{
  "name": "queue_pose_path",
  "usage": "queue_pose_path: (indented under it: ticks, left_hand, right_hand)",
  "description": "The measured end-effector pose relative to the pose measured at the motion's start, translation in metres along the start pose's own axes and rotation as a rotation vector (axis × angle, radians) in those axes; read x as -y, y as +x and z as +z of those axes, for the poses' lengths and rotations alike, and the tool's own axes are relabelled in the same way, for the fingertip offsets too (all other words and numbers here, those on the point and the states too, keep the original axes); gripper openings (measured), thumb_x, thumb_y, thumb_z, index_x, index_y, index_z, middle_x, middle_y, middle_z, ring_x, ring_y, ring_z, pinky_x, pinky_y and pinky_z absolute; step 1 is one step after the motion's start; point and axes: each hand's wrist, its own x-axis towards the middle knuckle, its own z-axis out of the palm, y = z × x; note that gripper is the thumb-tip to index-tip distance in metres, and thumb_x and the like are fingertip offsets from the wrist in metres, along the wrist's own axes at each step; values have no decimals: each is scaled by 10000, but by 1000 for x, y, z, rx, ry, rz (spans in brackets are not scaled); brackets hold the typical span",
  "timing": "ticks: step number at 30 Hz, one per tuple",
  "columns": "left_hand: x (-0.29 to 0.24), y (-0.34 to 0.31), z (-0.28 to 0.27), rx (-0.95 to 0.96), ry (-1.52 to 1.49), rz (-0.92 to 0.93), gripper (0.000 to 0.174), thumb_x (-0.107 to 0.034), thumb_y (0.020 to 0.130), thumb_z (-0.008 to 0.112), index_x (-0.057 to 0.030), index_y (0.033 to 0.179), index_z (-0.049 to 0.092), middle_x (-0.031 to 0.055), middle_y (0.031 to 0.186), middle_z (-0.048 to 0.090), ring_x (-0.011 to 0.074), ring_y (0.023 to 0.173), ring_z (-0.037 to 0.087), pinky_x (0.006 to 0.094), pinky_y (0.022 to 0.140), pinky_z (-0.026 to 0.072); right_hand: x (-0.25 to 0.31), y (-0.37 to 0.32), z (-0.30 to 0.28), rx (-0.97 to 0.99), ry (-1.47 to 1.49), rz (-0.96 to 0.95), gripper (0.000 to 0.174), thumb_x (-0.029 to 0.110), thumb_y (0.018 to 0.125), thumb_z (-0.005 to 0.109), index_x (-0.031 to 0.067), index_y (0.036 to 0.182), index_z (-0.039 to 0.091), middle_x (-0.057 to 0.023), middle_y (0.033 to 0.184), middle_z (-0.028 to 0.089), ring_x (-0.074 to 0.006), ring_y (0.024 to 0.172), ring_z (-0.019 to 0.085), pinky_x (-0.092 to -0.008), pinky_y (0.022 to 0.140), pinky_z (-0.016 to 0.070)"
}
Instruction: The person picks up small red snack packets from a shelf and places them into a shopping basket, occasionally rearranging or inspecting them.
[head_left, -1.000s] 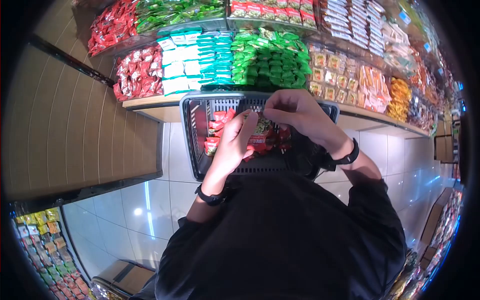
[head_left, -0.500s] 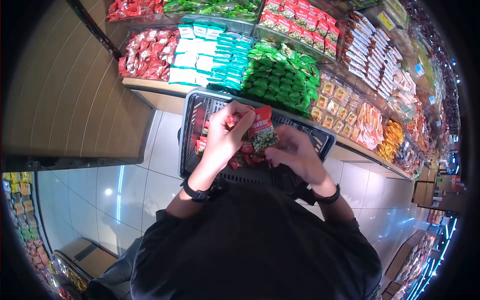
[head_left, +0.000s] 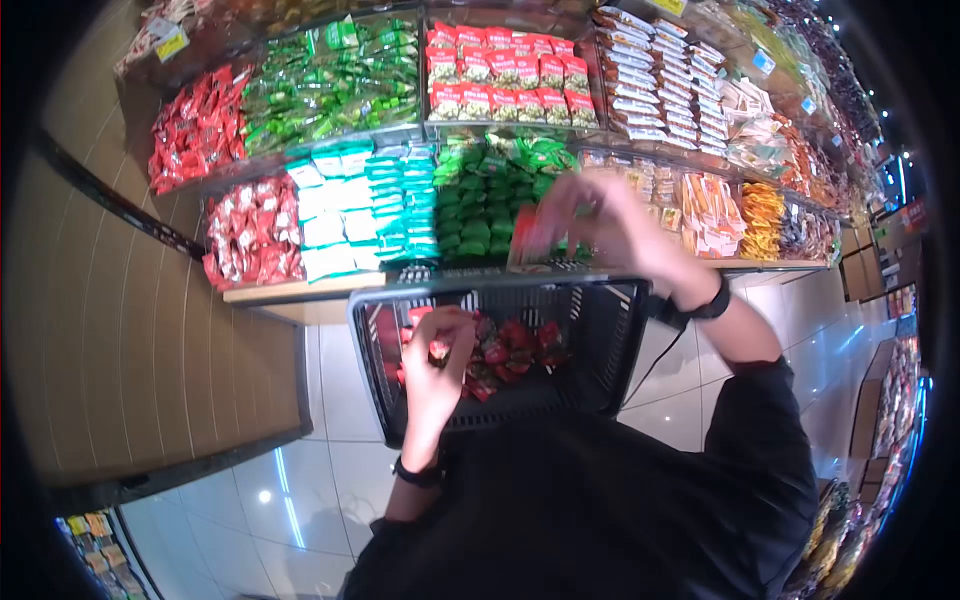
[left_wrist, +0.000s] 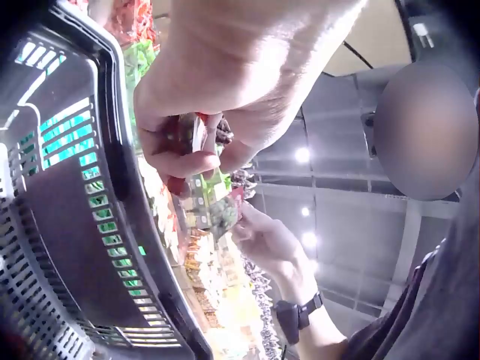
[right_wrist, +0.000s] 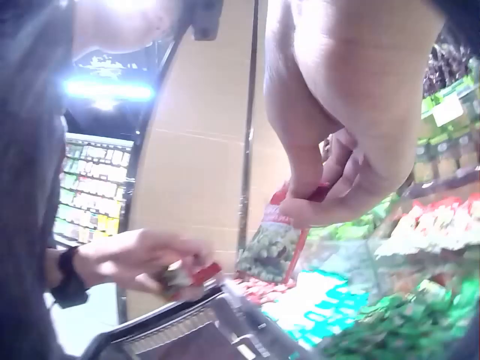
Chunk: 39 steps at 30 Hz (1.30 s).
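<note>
The right hand [head_left: 610, 225] is raised over the basket's far rim, in front of the green packets. In the right wrist view its thumb and fingers pinch a red packet [right_wrist: 271, 244] by the top, its green pea-like print hanging downward. Over the left part of the black basket [head_left: 600, 350] is the left hand [head_left: 435, 370], its fingers curled round a small red and dark packet [left_wrist: 184, 135]. Several red packets [head_left: 515, 345] lie in the basket below, partly hidden by the left hand.
Shelf bins beyond the basket hold red pea packets [head_left: 500, 70], green packets [head_left: 475, 215], teal packets [head_left: 400, 205] and red-white packets [head_left: 255, 230]. A brown panel [head_left: 150, 350] stands at left. Tiled floor [head_left: 665, 420] shows beside the basket.
The right hand has moved up and away from the left hand, carrying a red packet out past the basket's rim. The left hand has come down and left, and the view has shifted.
</note>
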Motion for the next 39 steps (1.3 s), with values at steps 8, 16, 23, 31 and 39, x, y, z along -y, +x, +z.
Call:
queue_pose_path:
  ticks: [8, 16, 23, 31, 39]
  left_hand:
    - [44, -5, -10, 112, -29, -8, 112, 27, 982, 568, 12, 1070, 635, 125, 1158, 670, 70, 696, 630, 208, 518, 447]
    - [45, -1, -20, 161, -78, -80, 120, -12, 995, 589, 17, 1104, 632, 137, 1210, 636, 90, 769, 644, 210, 576, 476]
    - [58, 4, -22, 187, -194, -199, 133, -39, 981, 622, -15, 1108, 653, 97, 1202, 629, 87, 742, 640, 212, 555, 470]
    - [37, 6, -16, 166, -235, -247, 172, 28, 966, 595, 34, 1137, 616, 132, 1219, 616, 146, 924, 686, 216, 605, 525]
    - [31, 7, -8, 335, -153, -240, 420, 29, 990, 520, -3, 1409, 510, 215, 1356, 567, 229, 1037, 685, 238, 649, 537]
  right_hand:
    - [10, 211, -165, -425, -696, -419, 125, 130, 937, 691, 13, 958, 654, -101, 797, 711, -209, 750, 687, -361, 679, 541]
    - [-56, 295, -191, -416, -906, -327, 107, 111, 904, 717, 14, 937, 688, -141, 817, 712, -251, 756, 687, -377, 724, 542]
    - [-85, 325, -196, -369, -862, -277, 113, 106, 841, 677, 39, 892, 751, -174, 862, 745, -309, 841, 736, -395, 787, 578]
    - [-73, 316, -175, -366, -1095, -176, 231, 174, 830, 697, 41, 1015, 738, -221, 988, 726, -379, 954, 711, -445, 851, 563]
    - [0, 134, -74, -267, -678, -492, 81, 76, 804, 628, 18, 846, 664, -171, 844, 678, -335, 770, 664, -424, 698, 533]
